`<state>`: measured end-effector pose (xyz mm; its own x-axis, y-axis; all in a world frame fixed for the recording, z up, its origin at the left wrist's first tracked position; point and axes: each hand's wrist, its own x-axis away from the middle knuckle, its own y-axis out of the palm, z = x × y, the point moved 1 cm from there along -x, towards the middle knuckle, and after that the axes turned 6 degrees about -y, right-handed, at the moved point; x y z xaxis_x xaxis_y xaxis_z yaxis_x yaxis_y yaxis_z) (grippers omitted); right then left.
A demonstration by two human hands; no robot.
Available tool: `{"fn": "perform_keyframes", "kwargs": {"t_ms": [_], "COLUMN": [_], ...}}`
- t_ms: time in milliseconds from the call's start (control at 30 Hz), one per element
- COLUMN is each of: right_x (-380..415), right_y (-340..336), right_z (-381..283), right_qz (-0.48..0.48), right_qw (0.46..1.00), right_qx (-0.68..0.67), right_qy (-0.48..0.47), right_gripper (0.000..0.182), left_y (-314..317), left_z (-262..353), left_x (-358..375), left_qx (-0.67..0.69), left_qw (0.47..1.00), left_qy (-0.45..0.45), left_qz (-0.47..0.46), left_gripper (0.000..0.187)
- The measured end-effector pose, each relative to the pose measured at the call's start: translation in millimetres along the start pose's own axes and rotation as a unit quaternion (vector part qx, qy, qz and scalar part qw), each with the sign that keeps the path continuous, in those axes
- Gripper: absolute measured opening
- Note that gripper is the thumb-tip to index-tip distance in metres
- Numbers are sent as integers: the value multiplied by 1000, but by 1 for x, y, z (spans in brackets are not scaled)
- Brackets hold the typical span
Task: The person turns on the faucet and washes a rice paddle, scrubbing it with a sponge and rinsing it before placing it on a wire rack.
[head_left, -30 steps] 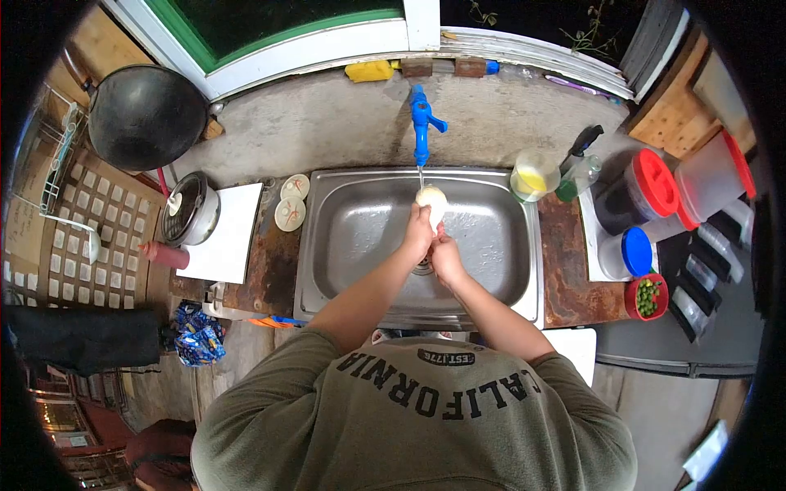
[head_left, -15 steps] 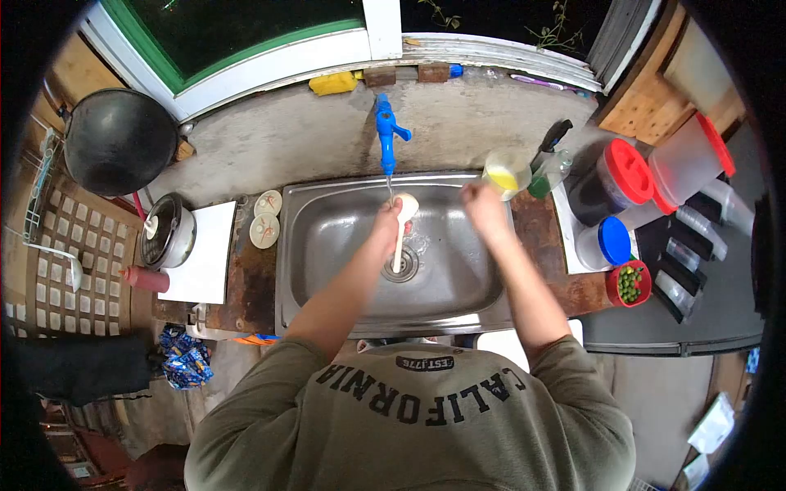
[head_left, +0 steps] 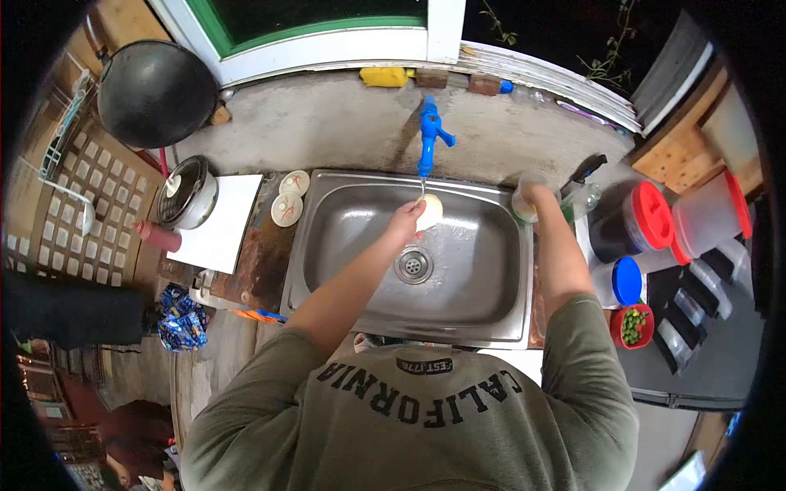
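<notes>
My left hand (head_left: pixel 403 221) is closed on a cream-coloured spoon (head_left: pixel 430 214) with a broad rounded head, held under the blue faucet (head_left: pixel 428 135). A thin stream of water runs from the spout onto it. The spoon's handle is mostly hidden now. Below is the steel sink (head_left: pixel 344 270) with its drain (head_left: pixel 414 265). My right hand (head_left: pixel 536 198) reaches into a clear tub (head_left: pixel 524 211) at the sink's right rear corner. Its fingers are hidden in the tub, so what they hold does not show.
Two round cream lids (head_left: pixel 286 209) lie left of the sink, near a lidded pot (head_left: pixel 188 192) and a red bottle (head_left: pixel 157 236). To the right stand a green bottle (head_left: pixel 580 200), red-lidded containers (head_left: pixel 652 215), a blue-lidded jar (head_left: pixel 626 281) and a red bowl of small green fruits (head_left: pixel 632 326).
My right hand has moved from beside the tub into it. The spoon has turned, so its long handle no longer shows. The whole view has shifted and tilted slightly.
</notes>
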<state>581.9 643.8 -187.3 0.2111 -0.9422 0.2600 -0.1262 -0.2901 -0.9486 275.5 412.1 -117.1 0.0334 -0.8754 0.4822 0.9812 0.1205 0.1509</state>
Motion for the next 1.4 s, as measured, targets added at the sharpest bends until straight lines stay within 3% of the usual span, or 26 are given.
{"fn": "perform_keyframes", "kwargs": {"t_ms": [267, 400, 467, 567, 633, 667, 700, 733, 767, 800, 833, 867, 900, 1000, 1033, 1133, 1167, 1267, 1300, 1400], "right_x": [2, 11, 43, 155, 180, 196, 219, 226, 220, 231, 242, 250, 244, 212, 207, 223, 228, 197, 198, 219], "right_y": [2, -22, -49, -103, -73, -65, -62, -40, -1, 9, 20, 26, 38, 59, 60, 55, 55, 73, 63, 60], "right_z": [2, -1, -16, -100, -130, -153, -179, -192, -198, -210, -224, -232, -230, -221, -223, -239, -242, -228, -229, -242], "right_qz": [-12, -13, 64, 215, 227, 173, 138, 162, 275, 245, 283, 319, 321, 280, 295, 371, 369, 236, 233, 272], "right_qw": [999, 987, 990, 964, 938, 929, 938, 904, 871, 865, 858, 852, 838, 830, 823, 825, 815, 817, 810, 824], "right_qx": [53, 151, 106, -135, -232, -296, -298, -358, -316, -341, -298, -285, -328, -413, -428, -310, -306, -457, -500, -403], "right_qy": [-1, -60, -66, -74, -122, -141, -115, -170, -256, -274, -306, -303, -294, -250, -227, -293, -326, -259, -201, -291], "right_gripper": [32, 35, 37, 46, 49, 47, 43, 37, 32, 33, 34, 24, 22, 19, 18, 18, 19, 19, 18, 19], "left_y": [-10, -17, -18, -21, -27, -29, -29, -27, -25, -22, -20, -18, -14, -16, -18, -23, -25, -25, -25, -35], "left_z": [-24, -29, -28, -19, -40, -47, -48, -47, -45, -42, -39, -36, -34, -41, -48, -57, -60, -59, -59, -69], "left_x": [-11, -12, -9, 6, -8, -13, -10, -3, 4, 11, 19, 29, 39, 48, 46, 38, 39, 55, 56, 42], "left_qx": [-92, -75, -73, -167, -172, -175, -171, -167, -163, -221, -279, -335, -295, -326, -352, -286, -296, -310, -303, -307], "left_qw": [993, 994, 995, 985, 982, 979, 981, 982, 984, 971, 954, 932, 947, 944, 934, 958, 955, 950, 951, 947], "left_qy": [57, 42, 35, -25, 17, 38, 23, 8, -6, 35, 76, 115, 120, 22, 47, 29, 21, 15, 28, 92], "left_qz": [-48, -73, -61, -39, -76, -95, -90, -84, -78, -80, -82, -84, -47, -46, -28, -17, 0, 44, 53, 30], "left_gripper": [25, 22, 22, 21, 20, 20, 19, 19, 18, 18, 19, 19, 18, 15, 16, 16, 16, 13, 13, 12]}}
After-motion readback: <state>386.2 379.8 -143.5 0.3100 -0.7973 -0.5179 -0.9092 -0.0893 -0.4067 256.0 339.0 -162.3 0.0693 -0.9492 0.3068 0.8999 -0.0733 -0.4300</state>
